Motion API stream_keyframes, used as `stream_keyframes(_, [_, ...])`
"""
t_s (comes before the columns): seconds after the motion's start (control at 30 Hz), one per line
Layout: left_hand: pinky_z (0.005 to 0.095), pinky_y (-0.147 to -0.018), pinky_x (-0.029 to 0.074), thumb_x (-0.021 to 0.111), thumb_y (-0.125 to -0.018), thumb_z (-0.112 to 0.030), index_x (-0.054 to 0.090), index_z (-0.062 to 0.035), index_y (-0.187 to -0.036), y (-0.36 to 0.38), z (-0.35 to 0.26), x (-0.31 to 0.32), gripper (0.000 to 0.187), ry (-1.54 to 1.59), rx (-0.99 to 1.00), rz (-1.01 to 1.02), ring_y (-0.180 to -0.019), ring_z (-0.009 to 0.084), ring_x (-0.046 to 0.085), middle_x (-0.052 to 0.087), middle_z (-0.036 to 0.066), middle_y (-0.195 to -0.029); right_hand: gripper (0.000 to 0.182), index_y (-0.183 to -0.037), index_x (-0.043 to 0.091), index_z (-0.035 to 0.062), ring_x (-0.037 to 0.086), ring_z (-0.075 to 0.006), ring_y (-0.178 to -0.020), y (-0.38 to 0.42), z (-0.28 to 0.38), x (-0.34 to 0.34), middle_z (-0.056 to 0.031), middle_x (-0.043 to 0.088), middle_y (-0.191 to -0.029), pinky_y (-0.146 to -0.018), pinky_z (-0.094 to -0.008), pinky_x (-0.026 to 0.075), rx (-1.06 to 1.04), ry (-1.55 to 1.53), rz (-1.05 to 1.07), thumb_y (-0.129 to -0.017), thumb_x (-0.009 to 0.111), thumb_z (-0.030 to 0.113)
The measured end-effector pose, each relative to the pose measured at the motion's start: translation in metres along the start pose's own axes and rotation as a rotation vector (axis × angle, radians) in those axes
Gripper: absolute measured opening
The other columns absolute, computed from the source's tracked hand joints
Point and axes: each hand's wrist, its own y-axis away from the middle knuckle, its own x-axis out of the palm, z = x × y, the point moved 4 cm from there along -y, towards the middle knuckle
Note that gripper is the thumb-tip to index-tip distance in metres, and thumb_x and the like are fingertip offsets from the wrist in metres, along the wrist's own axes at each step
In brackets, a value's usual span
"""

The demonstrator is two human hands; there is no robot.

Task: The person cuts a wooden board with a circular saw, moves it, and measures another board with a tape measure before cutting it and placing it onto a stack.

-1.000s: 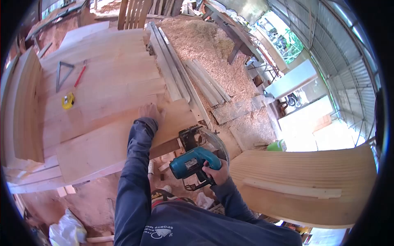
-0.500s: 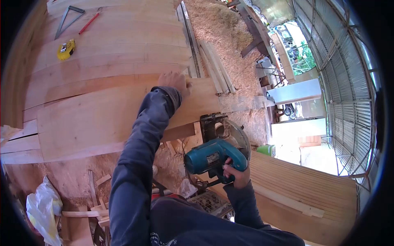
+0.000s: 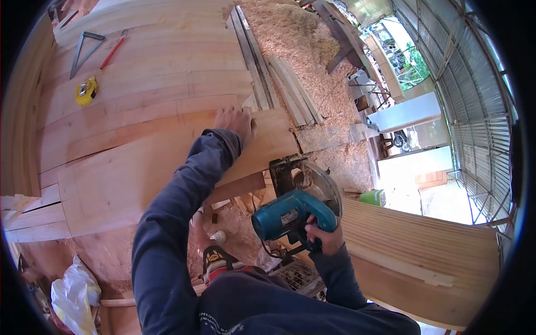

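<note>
My right hand (image 3: pixel 325 236) is wrapped around the rear handle of a teal circular saw (image 3: pixel 285 216). The saw's base and blade guard are at the right end of a wide wooden board (image 3: pixel 128 184), close to its near corner. Whether the blade touches the wood is hidden. My left hand (image 3: pixel 235 123) bears down on the same board near its far edge, fingers bent over that edge. The board lies across a surface of joined planks (image 3: pixel 151 72).
A yellow tape measure (image 3: pixel 86 91), a red pencil (image 3: pixel 112 53) and a triangle square (image 3: pixel 84 53) lie on the planks. Thin wooden strips (image 3: pixel 290 92) rest on sawdust beyond. To the right is a grooved wooden panel (image 3: pixel 413 240); a plastic bag (image 3: pixel 75 293) sits lower left.
The view has shifted slightly, and more of my leg shows below the board. Both hands keep their places, the right on the saw and the left on the board.
</note>
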Motion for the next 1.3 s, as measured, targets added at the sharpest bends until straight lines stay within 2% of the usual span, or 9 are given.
stream_keyframes(0.27, [0.0500, -0.095, 0.048, 0.063, -0.093, -0.026, 0.065, -0.0003, -0.108, -0.001, -0.004, -0.001, 0.030, 0.094, 0.038, -0.069, -0.108, 0.0359, 0.068, 0.072, 0.019, -0.109, 0.013, -0.094, 0.068, -0.0007, 0.056, -0.0104, -0.058, -0.001, 0.002, -0.001, -0.0032, 0.061, -0.067, -0.055, -0.0269, 0.042, 0.021, 0.016, 0.001, -0.083, 0.075, 0.001])
stream_keyframes(0.37, [0.0543, -0.100, 0.046, 0.065, -0.092, -0.035, 0.057, 0.0016, -0.135, -0.002, -0.007, 0.004, 0.056, 0.107, 0.100, 0.026, -0.117, 0.0409, 0.061, 0.064, 0.025, -0.129, 0.014, -0.095, 0.069, 0.0005, 0.056, -0.0099, -0.058, 0.001, 0.005, -0.001, -0.0024, 0.062, -0.068, -0.055, -0.0263, 0.043, 0.034, 0.029, -0.004, -0.083, 0.076, 0.001])
stream_keyframes(0.47, [0.0613, -0.111, 0.037, 0.065, -0.093, -0.054, 0.054, 0.0014, -0.145, 0.012, -0.026, 0.005, 0.077, 0.097, 0.192, -0.048, -0.132, 0.0501, 0.049, 0.052, 0.030, -0.145, 0.015, -0.096, 0.070, 0.0026, 0.057, -0.0091, -0.059, -0.004, 0.004, -0.004, -0.0011, 0.063, -0.069, -0.056, -0.0255, 0.043, 0.010, 0.025, 0.008, -0.083, 0.078, 0.002])
stream_keyframes(0.53, [0.0683, -0.120, 0.023, 0.061, -0.087, -0.078, 0.049, 0.0005, -0.151, 0.016, -0.030, 0.017, 0.102, 0.114, 0.172, 0.074, -0.142, 0.0583, 0.036, 0.043, 0.035, -0.152, 0.016, -0.097, 0.071, 0.0040, 0.057, -0.0084, -0.059, -0.002, -0.003, -0.007, -0.0002, 0.064, -0.071, -0.056, -0.0250, 0.043, 0.008, 0.014, -0.017, -0.083, 0.078, 0.002])
stream_keyframes(0.6, [0.0709, -0.123, 0.014, 0.056, -0.080, -0.091, 0.046, -0.0005, -0.154, 0.024, -0.031, 0.036, 0.117, -0.008, 0.250, -0.013, -0.149, 0.0581, 0.029, 0.042, 0.038, -0.152, 0.017, -0.099, 0.071, 0.0041, 0.057, -0.0079, -0.059, -0.003, -0.004, -0.008, 0.0000, 0.064, -0.073, -0.056, -0.0246, 0.043, -0.020, 0.007, -0.086, -0.083, 0.078, 0.001])
stream_keyframes(0.87, [0.0757, -0.119, 0.011, 0.062, -0.073, -0.094, 0.054, -0.0042, -0.141, 0.024, -0.033, 0.021, 0.113, 0.015, 0.383, 0.072, -0.149, 0.0554, 0.029, 0.038, 0.040, -0.152, 0.019, -0.100, 0.070, -0.0012, 0.056, -0.0087, -0.058, -0.006, -0.008, -0.009, -0.0032, 0.064, -0.073, -0.055, -0.0252, 0.041, -0.027, 0.025, -0.142, -0.083, 0.077, 0.000])
stream_keyframes(0.97, [0.0739, -0.119, 0.013, 0.064, -0.073, -0.092, 0.055, -0.0049, -0.141, 0.026, -0.030, 0.037, 0.110, 0.009, 0.397, -0.097, -0.148, 0.0543, 0.031, 0.038, 0.039, -0.152, 0.018, -0.099, 0.070, -0.0021, 0.055, -0.0093, -0.057, -0.005, -0.008, -0.008, -0.0038, 0.064, -0.072, -0.054, -0.0256, 0.040, -0.046, 0.025, -0.152, -0.083, 0.076, 0.002])
stream_keyframes(1.17, [0.0680, -0.117, 0.024, 0.067, -0.075, -0.087, 0.057, -0.0040, -0.137, 0.027, -0.030, 0.042, 0.105, -0.063, 0.371, -0.109, -0.144, 0.0502, 0.038, 0.046, 0.036, -0.147, 0.018, -0.098, 0.069, -0.0031, 0.054, -0.0099, -0.056, -0.007, -0.004, -0.008, -0.0042, 0.062, -0.071, -0.054, -0.0260, 0.040, -0.072, 0.000, -0.147, -0.082, 0.076, 0.002])
stream_keyframes(1.3, [0.0709, -0.123, 0.017, 0.071, -0.080, -0.075, 0.037, 0.0004, -0.158, 0.032, -0.033, 0.051, 0.114, -0.022, 0.275, 0.200, -0.151, 0.0557, 0.026, 0.029, 0.040, -0.161, 0.017, -0.097, 0.069, -0.0031, 0.053, -0.0099, -0.055, -0.008, -0.017, -0.011, -0.0045, 0.062, -0.070, -0.052, -0.0260, 0.038, -0.098, -0.047, -0.151, -0.082, 0.076, 0.002])
